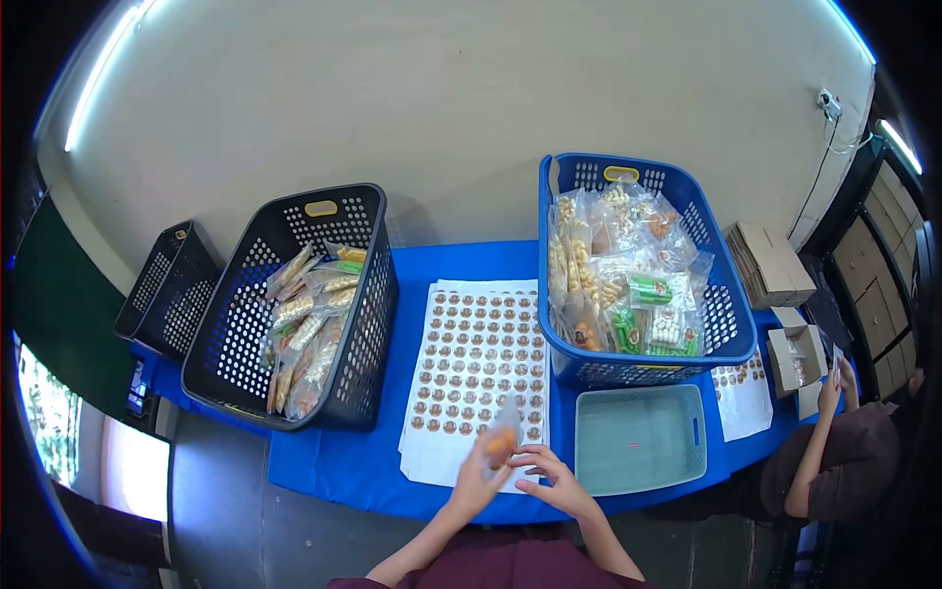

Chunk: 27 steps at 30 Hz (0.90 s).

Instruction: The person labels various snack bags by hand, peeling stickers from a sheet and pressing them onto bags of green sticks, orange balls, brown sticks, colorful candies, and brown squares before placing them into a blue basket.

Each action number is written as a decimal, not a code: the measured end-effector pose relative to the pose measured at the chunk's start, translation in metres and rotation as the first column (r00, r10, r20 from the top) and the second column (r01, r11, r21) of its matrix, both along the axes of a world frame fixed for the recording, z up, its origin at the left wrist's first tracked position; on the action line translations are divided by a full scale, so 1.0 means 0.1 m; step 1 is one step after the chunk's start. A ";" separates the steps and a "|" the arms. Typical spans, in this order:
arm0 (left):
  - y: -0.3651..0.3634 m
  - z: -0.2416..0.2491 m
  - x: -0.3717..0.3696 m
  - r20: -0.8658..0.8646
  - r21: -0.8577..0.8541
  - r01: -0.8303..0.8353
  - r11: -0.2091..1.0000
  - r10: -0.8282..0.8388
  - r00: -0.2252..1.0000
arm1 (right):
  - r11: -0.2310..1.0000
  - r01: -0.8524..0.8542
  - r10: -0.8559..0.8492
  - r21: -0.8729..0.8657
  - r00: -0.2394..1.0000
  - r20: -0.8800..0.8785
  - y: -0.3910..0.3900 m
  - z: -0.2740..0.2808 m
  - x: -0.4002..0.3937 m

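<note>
My left hand (pixel 474 485) is closed around a small clear packet (pixel 501 444) with orange contents, held up over the lower part of a sheet of round stickers (pixel 471 368). Close beside it, my right hand (pixel 552 481) has its thumb and fingers apart, fingertips right by the packet's lower edge. Rows of small brown round stickers cover the white sheet, which lies on the blue tablecloth (pixel 334 466).
A black basket (pixel 365 324) of filled packets stands left; a blue basket (pixel 648 368) of snack packets stands right. A pale green tray (pixel 589 476) sits in front. At far right, a person (pixel 834 461) works near an open carton (pixel 797 358) and stacked cardboard (pixel 770 265).
</note>
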<state>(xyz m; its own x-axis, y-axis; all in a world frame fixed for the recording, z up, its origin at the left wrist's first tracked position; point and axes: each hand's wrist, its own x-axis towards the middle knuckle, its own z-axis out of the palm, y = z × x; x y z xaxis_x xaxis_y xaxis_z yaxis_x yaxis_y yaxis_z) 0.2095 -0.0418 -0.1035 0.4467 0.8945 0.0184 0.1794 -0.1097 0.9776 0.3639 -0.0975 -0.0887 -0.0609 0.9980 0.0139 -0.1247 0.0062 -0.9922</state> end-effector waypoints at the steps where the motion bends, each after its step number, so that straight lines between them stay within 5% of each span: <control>1: 0.03 -0.01 -0.06 0.040 -0.123 -0.029 0.992 0.034 0.999 | 0.997 -0.065 0.060 -0.035 0.989 -0.134 0.01 0.03 0.00; 2: 0.07 0.00 -0.15 0.078 -0.243 -0.053 0.969 0.074 0.994 | 0.988 -0.028 -0.007 -0.151 0.974 -0.227 0.04 -0.05 0.01; 3: 0.12 0.02 -0.22 0.113 -0.359 -0.070 0.931 0.118 0.987 | 0.983 0.055 -0.084 -0.174 0.983 -0.164 0.09 -0.22 0.05; 5: 0.13 0.09 -0.30 0.282 -0.314 -0.220 0.924 0.312 0.907 | 0.954 0.220 -0.232 -0.205 0.972 -0.033 0.20 -0.69 0.15; 6: 0.20 -0.10 -0.47 0.421 -0.379 -0.145 0.914 0.310 0.853 | 0.934 0.265 -0.251 -0.239 0.964 0.089 0.22 -0.84 0.20; 7: 0.15 0.25 -0.44 0.400 -0.436 -0.267 0.859 0.451 0.797 | 0.913 0.310 -0.260 -0.266 0.943 0.209 0.24 -0.98 0.25; 9: 0.14 0.39 -0.55 0.529 -0.581 -0.245 0.776 0.588 0.612 | 0.892 0.357 -0.260 -0.278 0.908 0.330 0.29 -1.34 0.29; 11: 0.08 0.38 -0.76 0.561 -0.547 -0.247 0.800 0.569 0.601 | 0.897 0.358 -0.262 -0.259 0.903 0.340 0.32 -1.68 0.26; 15: -0.05 0.45 -0.96 0.563 -0.518 -0.297 0.802 0.581 0.588 | 0.905 0.424 -0.306 -0.025 0.691 0.655 0.40 -2.00 0.08; 19: -0.15 0.56 -1.01 0.617 -0.482 -0.374 0.792 0.610 0.497 | 0.862 0.476 -0.419 0.174 0.477 0.773 0.45 -2.21 -0.05; 27: -0.21 0.55 -1.09 0.620 -0.475 -0.371 0.798 0.602 0.503 | 0.873 0.478 -0.404 0.102 0.588 0.700 0.49 -2.26 0.04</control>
